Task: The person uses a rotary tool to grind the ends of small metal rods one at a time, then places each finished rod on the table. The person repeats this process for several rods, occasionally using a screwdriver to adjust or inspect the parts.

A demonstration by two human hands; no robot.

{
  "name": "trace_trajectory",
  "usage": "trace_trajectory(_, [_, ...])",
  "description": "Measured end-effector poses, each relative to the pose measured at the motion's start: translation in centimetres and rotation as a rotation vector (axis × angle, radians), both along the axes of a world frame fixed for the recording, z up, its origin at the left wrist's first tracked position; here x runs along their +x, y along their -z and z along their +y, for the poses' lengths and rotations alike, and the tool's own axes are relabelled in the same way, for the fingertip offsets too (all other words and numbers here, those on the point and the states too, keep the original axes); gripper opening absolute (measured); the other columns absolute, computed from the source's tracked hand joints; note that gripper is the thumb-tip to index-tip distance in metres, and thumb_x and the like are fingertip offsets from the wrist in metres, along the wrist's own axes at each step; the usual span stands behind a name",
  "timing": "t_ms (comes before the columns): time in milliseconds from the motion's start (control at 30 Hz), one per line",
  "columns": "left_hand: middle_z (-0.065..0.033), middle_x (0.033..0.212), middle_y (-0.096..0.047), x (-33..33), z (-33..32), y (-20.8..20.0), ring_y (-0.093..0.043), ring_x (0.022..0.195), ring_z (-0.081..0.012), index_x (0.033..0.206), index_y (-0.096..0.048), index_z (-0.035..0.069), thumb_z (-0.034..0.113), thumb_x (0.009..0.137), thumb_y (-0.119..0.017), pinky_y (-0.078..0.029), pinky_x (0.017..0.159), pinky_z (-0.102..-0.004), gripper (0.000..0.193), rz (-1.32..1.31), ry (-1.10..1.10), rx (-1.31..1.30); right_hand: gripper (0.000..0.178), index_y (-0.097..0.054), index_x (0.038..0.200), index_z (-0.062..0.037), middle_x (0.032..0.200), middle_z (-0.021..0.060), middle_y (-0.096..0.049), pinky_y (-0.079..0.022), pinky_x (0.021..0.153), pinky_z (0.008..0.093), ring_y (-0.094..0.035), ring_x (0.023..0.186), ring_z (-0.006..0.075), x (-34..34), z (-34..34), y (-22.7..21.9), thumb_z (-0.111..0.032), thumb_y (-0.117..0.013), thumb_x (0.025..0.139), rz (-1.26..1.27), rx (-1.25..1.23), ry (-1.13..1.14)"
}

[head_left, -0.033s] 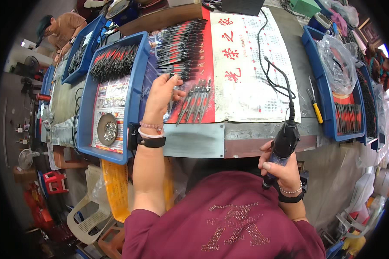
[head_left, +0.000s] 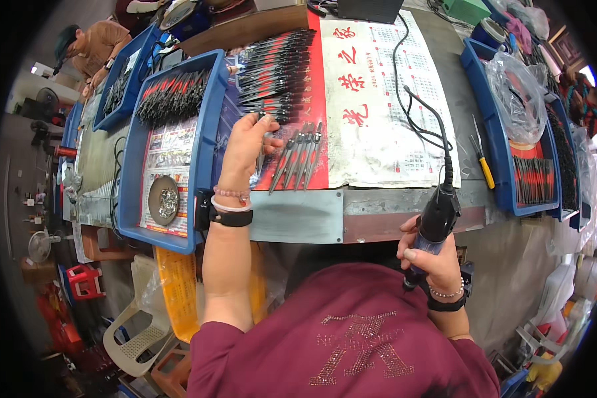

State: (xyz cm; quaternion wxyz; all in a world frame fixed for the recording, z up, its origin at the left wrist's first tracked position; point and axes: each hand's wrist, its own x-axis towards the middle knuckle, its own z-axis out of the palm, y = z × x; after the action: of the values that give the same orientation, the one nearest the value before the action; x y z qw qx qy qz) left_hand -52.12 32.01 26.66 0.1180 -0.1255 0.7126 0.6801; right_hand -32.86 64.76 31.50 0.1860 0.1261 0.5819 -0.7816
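Observation:
My left hand (head_left: pixel 245 149) is closed at the near edge of a stack of slim black-and-red parts (head_left: pixel 272 73). Its fingertips pinch a dark end, and a grey tip shows below the palm; the middle is hidden. Just right of it, several similar parts with grey tips (head_left: pixel 303 159) lie side by side on a red sheet. My right hand (head_left: pixel 433 262) is wrapped round a black corded electric screwdriver (head_left: pixel 438 215) in front of the table edge. The cord leaves its upper end, and its nose points down toward my shirt.
Left stands a blue tray (head_left: pixel 129 192) with bundled parts and a round dish (head_left: pixel 164 200) of small metal pieces. Another blue tray (head_left: pixel 504 179) is at right, beside a yellow-handled screwdriver (head_left: pixel 487 172). A black cord (head_left: pixel 404 99) crosses the calendar sheet (head_left: pixel 358 146). Another person (head_left: pixel 99 46) works far left.

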Motion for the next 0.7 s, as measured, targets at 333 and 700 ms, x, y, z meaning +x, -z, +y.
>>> trace_trajectory(333, [-0.0088,0.088,-0.068,7.4,2.3,-2.5,-0.052,0.056,-0.0070,0.113,-0.058,-0.001,0.020,0.103,-0.050,-0.042,0.053,-0.0201,0.025,0.196,0.020,0.051,0.042,-0.055,0.110,0.0046,0.077,0.0081,-0.066,-0.049,0.058,0.0246,-0.062,0.063,0.0119,0.0,0.5,0.3,-0.006,-0.075,0.075,0.021,0.001,0.002])
trace_trajectory(700, [-0.0052,0.083,-0.065,20.8,10.5,2.5,-0.051,0.060,-0.0094,0.114,-0.064,-0.001,0.036,0.104,-0.047,-0.042,0.058,-0.0231,0.041,-0.499,0.307,0.728,0.041,-0.056,0.111,0.0037,0.082,0.0072,-0.067,-0.049,0.062,0.0242,-0.060,0.069,0.0095,0.2,-0.6,1.4,-0.006,-0.075,0.077,0.026,0.111,-0.036])
